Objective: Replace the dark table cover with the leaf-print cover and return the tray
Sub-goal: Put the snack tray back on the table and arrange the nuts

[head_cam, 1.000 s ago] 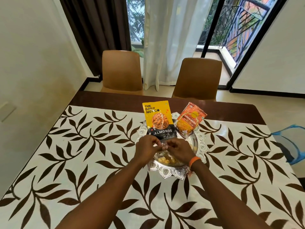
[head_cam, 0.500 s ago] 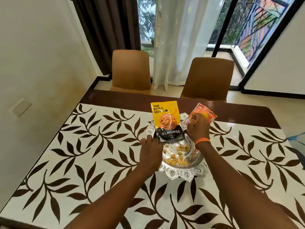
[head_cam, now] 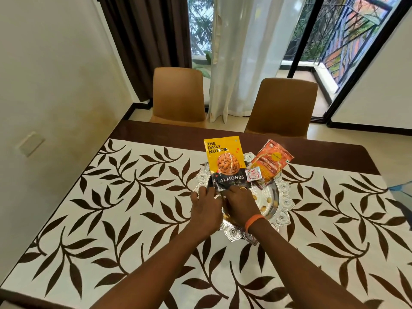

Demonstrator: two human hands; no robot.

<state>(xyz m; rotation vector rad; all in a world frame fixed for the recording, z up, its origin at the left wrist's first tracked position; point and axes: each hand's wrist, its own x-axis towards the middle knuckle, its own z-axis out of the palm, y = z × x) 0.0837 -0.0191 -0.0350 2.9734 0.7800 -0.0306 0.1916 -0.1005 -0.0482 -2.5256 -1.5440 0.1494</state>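
Head view: I see the leaf-print cover (head_cam: pixel 111 208) already spread over the table (head_cam: pixel 323 155), with the silver tray (head_cam: pixel 284 210) resting on it at frame centre. The almond packet (head_cam: pixel 225 162) and the orange snack packet (head_cam: pixel 273 161) lean on the tray's upper rim, a small sachet (head_cam: pixel 253 173) between them. My left hand (head_cam: pixel 206 208) touches the packet's lower corner; my right hand (head_cam: pixel 240 202) rests beside it over the tray. Whether either one pinches the packet, I cannot tell. For this step, I judge it best to square the almond packet gently, keeping the tray flat so loose nuts stay inside.
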